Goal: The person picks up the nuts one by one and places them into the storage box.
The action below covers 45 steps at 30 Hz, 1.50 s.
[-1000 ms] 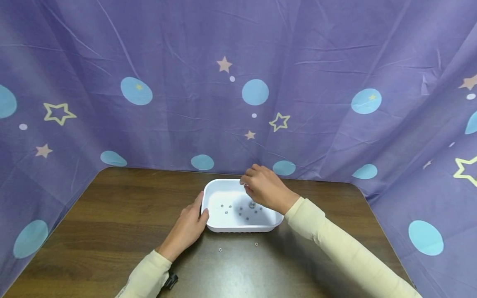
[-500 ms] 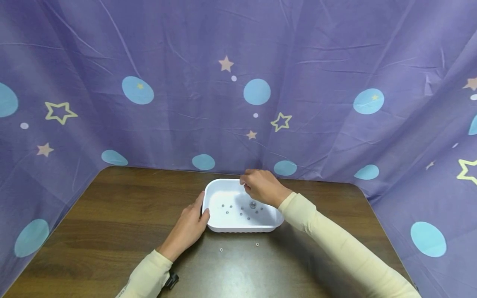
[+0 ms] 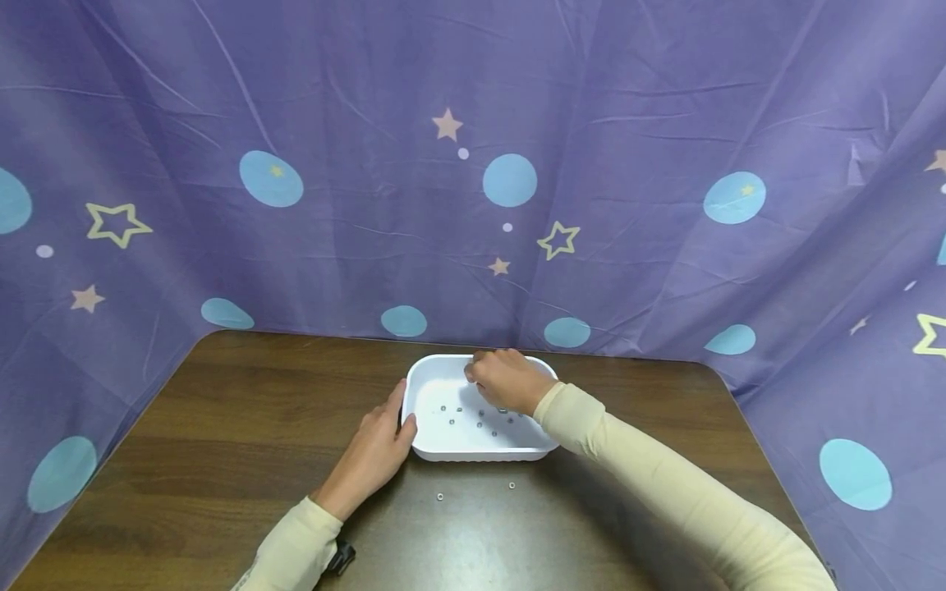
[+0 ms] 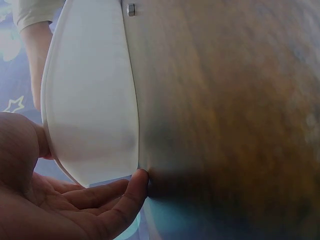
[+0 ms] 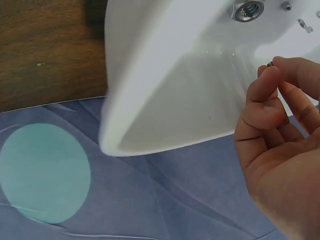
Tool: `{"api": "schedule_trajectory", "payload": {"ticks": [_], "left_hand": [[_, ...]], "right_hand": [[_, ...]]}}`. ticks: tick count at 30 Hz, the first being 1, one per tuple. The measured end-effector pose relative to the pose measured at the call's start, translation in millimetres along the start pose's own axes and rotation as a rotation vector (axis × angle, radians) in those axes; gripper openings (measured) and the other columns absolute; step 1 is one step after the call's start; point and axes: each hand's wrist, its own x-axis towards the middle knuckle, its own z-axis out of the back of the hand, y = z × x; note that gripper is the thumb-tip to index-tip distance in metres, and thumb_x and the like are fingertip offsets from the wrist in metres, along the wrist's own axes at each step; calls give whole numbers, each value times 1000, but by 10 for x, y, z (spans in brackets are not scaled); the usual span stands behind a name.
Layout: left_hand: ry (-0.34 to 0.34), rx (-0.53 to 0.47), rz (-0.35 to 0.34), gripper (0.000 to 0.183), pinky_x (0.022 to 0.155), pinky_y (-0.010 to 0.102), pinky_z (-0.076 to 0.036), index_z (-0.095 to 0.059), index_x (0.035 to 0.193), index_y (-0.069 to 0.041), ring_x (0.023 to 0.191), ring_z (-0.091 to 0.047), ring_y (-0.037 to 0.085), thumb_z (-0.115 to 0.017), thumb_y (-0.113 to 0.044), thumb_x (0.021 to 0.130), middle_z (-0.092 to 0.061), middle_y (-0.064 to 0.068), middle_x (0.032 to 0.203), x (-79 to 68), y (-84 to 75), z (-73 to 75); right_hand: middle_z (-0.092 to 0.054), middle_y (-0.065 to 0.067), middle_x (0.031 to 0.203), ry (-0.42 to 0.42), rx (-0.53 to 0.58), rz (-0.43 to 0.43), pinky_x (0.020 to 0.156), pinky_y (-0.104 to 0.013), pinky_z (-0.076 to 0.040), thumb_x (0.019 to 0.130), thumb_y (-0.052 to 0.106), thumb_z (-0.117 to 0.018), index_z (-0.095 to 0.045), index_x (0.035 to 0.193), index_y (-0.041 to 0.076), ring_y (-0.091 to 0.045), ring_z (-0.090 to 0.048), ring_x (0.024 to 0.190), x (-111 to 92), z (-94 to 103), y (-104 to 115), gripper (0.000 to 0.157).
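Note:
A white rectangular tray stands on the table with several small metal nuts scattered on its floor. My left hand grips its left end, the thumb at the rim and the fingers along the outer wall. In the right wrist view, my right hand pinches a small nut between thumb and index finger, low inside the tray. A much larger hex nut lies in the tray too; in the head view the right hand partly covers it.
Two small nuts, one left and one right, lie on the dark wooden table in front of the tray. A purple patterned curtain hangs close behind the table's far edge and along both sides.
My right hand has come down from the tray's far rim into the tray, drifting slightly left, and now covers part of the large nut. The left hand and tray stay put.

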Motion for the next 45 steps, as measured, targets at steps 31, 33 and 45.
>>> {"api": "schedule_trajectory", "payload": {"ticks": [31,33,45], "left_hand": [[-13,-2,-40,63,101,57,-48,-34,154,4,121,-59,45,-58,-17,100,-57,32,136,-6,1,7],[-15,0,-41,63,100,57,-48,-34,154,4,121,-59,45,-58,-17,100,-57,32,135,-8,-5,14],[-30,1,-61,62,101,58,-47,-35,154,5,120,-59,46,-57,-16,99,-58,31,136,-12,2,2]], "right_hand": [[-62,2,77,32,-174,137,52,-32,-51,85,6,-70,-73,90,18,-14,-60,63,-114,76,258,13],[-61,2,77,21,-169,146,50,-33,-51,84,7,-71,-72,90,19,-14,-60,63,-153,144,327,13],[-58,6,78,-101,-99,210,50,-31,-51,86,7,-68,-69,88,19,-12,-61,65,-489,418,647,12]]}}
